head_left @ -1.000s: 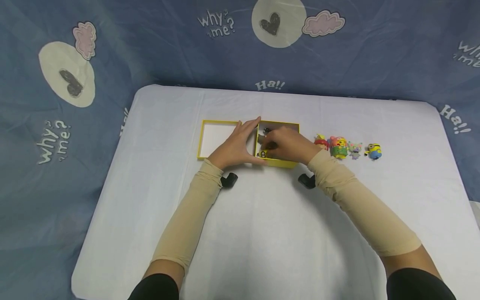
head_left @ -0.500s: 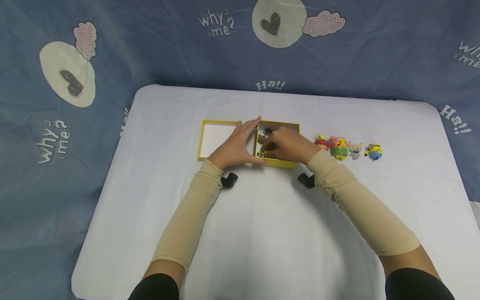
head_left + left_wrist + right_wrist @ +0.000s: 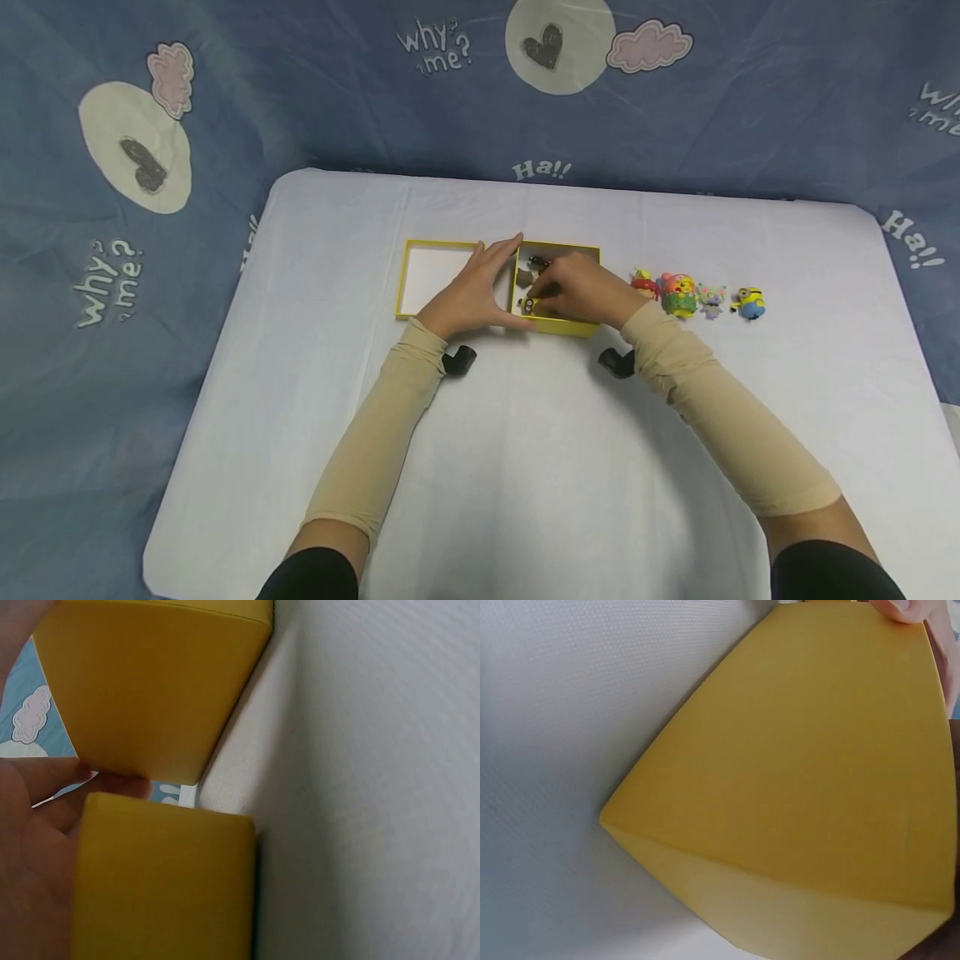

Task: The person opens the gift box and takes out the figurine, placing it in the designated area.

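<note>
My left hand (image 3: 477,292) spans the left end of a yellow open box (image 3: 566,328), thumb at its front rim and fingertips at its back corner. In the left wrist view the fingers (image 3: 56,780) show behind the gap between the box (image 3: 142,690) and lid (image 3: 165,877). Inside the box, my right hand (image 3: 576,290) pinches a yellow toy figure (image 3: 528,306) with dark eyes at the left front corner, its right part hidden under the fingers. A grey toy (image 3: 524,277) and a dark toy (image 3: 538,262) lie behind it.
The lid (image 3: 402,282), yellow-edged with a white inside, lies left of the box. Right of it stand a red-and-yellow figure (image 3: 645,286), a pink-and-green one (image 3: 678,296), a small grey-pink one (image 3: 711,301) and a Minion (image 3: 748,303). All rest on the white tabletop (image 3: 525,467).
My right hand has shifted slightly right within the box, and the yellow figure has moved a little with it. More of the dark toy shows. The left hand keeps its place.
</note>
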`<state>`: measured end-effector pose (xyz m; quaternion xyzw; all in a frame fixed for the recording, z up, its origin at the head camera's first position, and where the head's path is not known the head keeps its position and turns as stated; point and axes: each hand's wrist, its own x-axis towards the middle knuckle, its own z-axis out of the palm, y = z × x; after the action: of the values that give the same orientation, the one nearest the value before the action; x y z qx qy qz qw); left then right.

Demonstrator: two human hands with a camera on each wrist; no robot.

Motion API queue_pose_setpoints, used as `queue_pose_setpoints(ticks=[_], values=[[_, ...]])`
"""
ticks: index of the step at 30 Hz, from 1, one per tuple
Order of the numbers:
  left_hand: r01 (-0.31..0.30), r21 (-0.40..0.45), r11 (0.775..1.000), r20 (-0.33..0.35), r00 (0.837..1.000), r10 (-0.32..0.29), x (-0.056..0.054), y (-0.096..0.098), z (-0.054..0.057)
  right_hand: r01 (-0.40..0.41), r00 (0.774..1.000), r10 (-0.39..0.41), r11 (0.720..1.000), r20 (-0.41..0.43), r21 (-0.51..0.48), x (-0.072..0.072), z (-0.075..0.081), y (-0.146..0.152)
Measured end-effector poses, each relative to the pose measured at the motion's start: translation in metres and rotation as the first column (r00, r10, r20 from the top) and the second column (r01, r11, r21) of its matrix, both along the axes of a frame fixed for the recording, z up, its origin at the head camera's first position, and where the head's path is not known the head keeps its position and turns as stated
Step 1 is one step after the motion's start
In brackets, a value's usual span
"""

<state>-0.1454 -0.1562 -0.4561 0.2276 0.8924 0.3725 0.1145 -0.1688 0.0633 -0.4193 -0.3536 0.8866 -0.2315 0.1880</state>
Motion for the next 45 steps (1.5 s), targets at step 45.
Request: queue_pose_setpoints(ticks=[45], values=[[-0.023,-0.027,0.999,0.034,0.999,0.023,0.000,0.001,-0.001,0.798,0.600,-0.534,0.450,0.596,-0.401,0.035,0.018,0.053]])
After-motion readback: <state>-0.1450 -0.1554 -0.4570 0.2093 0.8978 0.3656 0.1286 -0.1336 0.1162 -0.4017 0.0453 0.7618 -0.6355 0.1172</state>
